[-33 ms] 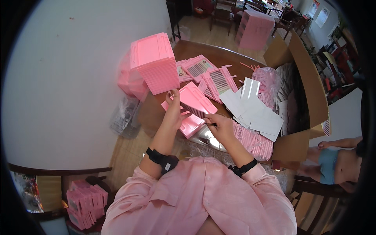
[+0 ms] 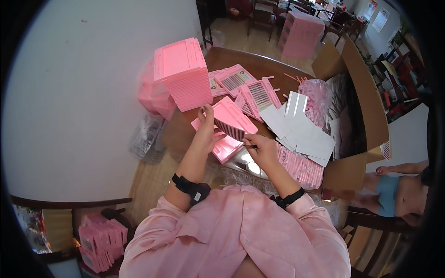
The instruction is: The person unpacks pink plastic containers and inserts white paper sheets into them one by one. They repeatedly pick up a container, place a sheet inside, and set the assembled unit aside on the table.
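Observation:
Between my two hands is a striped lash sheet (image 2: 230,130), its dark rows running across a pale backing. My left hand (image 2: 206,126) holds its left end, with the thumb raised and the fingers behind it. At the other end, my right hand (image 2: 262,151) pinches the sheet's edge. A thin dark tool (image 2: 251,147), perhaps tweezers, pokes out from that hand. Below the sheet lies a glossy pink lash tray (image 2: 234,115), partly covered by my hands. Farther off are trays filled with dark lash rows (image 2: 257,95).
A tall stack of pink trays (image 2: 184,78) stands at the table's far left. White cards (image 2: 301,134) lie beside pink packs in plastic (image 2: 301,169). An open carton (image 2: 366,99) stands on the right, near another person (image 2: 403,192). More pink trays (image 2: 102,238) sit on a chair lower left.
The striped sheet bows slightly more between my hands. Both hands are otherwise in almost the same place.

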The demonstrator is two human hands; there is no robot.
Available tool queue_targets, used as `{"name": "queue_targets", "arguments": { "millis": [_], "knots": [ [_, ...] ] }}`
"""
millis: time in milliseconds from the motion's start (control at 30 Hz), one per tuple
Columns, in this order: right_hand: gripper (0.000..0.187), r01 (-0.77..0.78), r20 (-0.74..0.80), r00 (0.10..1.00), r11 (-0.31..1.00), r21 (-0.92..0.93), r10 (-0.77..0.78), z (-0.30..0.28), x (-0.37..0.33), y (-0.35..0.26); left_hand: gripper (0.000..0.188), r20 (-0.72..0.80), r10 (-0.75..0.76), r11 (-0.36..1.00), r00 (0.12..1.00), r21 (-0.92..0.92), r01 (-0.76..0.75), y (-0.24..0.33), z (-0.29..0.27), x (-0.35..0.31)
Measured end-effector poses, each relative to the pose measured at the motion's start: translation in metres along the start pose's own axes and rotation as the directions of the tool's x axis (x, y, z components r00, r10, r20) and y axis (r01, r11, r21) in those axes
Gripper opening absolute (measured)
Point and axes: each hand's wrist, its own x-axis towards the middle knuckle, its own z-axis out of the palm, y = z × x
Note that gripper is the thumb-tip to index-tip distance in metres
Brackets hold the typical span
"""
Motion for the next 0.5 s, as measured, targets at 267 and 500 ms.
{"name": "queue_targets", "arguments": {
  "millis": [267, 500],
  "knots": [
    [0.016, -0.544, 0.025, 0.823, 0.774, 0.324, 0.568, 0.041, -0.012, 0.025, 0.059, 0.131, 0.499, 0.548, 0.856, 0.718, -0.429, 0.01, -0.09, 0.09],
    [0.012, -0.729, 0.115, 0.607, 0.494, 0.473, 0.786, 0.058, -0.023, 0.017, 0.027, 0.308, 0.401, 0.488, 0.863, 0.725, -0.485, -0.008, -0.105, 0.123]
  ]
}}
